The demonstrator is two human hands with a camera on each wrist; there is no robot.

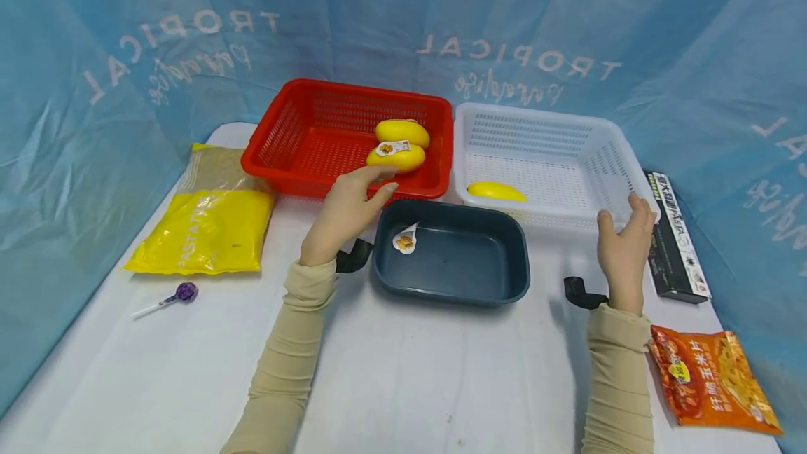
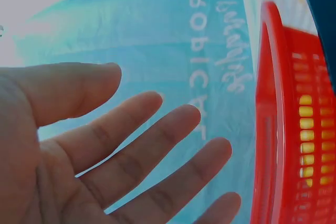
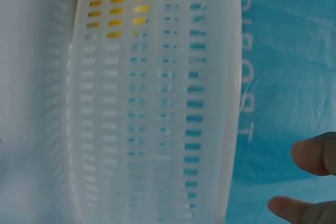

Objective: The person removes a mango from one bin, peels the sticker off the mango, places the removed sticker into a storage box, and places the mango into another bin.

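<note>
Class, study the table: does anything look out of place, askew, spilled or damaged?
One thing stands out: a peeled sticker clings to the inner wall of the dark blue tub, which otherwise holds nothing, while a mango in the red basket still carries its sticker. Nothing looks spilled or damaged.

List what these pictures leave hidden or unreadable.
- Head view: the label on the front mango is too small to read.
- Left wrist view: the red basket is cut off by the edge, its inside hidden.
- Right wrist view: only two fingertips show; the edge crops the rest.
</note>
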